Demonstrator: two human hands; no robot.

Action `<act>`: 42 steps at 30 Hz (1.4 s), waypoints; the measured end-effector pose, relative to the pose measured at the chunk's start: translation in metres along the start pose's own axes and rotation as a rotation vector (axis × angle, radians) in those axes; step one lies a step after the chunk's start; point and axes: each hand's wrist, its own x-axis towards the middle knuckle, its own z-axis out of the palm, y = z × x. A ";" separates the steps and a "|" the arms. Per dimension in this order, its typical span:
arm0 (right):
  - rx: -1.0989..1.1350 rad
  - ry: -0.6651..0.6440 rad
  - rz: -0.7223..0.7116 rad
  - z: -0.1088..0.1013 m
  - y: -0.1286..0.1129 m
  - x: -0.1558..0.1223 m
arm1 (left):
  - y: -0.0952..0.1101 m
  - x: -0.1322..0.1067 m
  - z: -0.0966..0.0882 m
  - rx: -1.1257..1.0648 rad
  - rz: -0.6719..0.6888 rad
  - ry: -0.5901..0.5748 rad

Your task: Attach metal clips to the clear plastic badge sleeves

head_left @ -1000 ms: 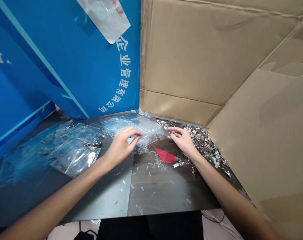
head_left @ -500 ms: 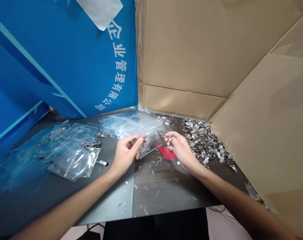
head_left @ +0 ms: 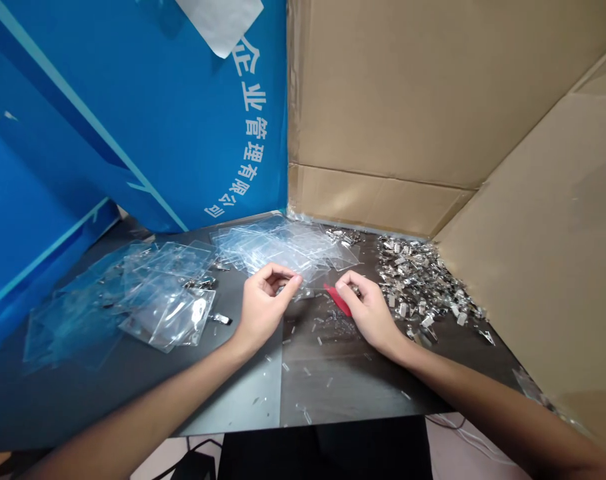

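Observation:
My left hand point(head_left: 269, 303) is closed in a pinch over the middle of the table. A clear plastic badge sleeve point(head_left: 303, 293) shows at its fingertips, seen nearly edge-on and partly hidden by the thumb. My right hand point(head_left: 370, 313) sits a little to the right, thumb and fingers curled together around a small metal clip point(head_left: 357, 291), mostly covered by the fingers. Beside the right fingertips lies a red piece of sheet point(head_left: 339, 301), partly behind the hand. Below it, tiny clear slivers point(head_left: 335, 323) are scattered on the dark table.
Loose clear sleeves point(head_left: 263, 247) are heaped at the back. Sleeves with clips point(head_left: 167, 313) overlap in a pile on the left. Many metal clips point(head_left: 423, 280) cover the right side, against a cardboard wall point(head_left: 383, 100). A blue printed panel point(head_left: 133, 100) stands behind left.
The sleeve in my left hand has tilted from showing its face to nearly edge-on. My right fingers have curled further over the clip. The whole view has shifted slightly.

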 end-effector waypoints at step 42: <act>0.222 -0.486 -0.012 -0.012 -0.001 0.010 | -0.015 -0.013 -0.002 0.213 0.202 -0.512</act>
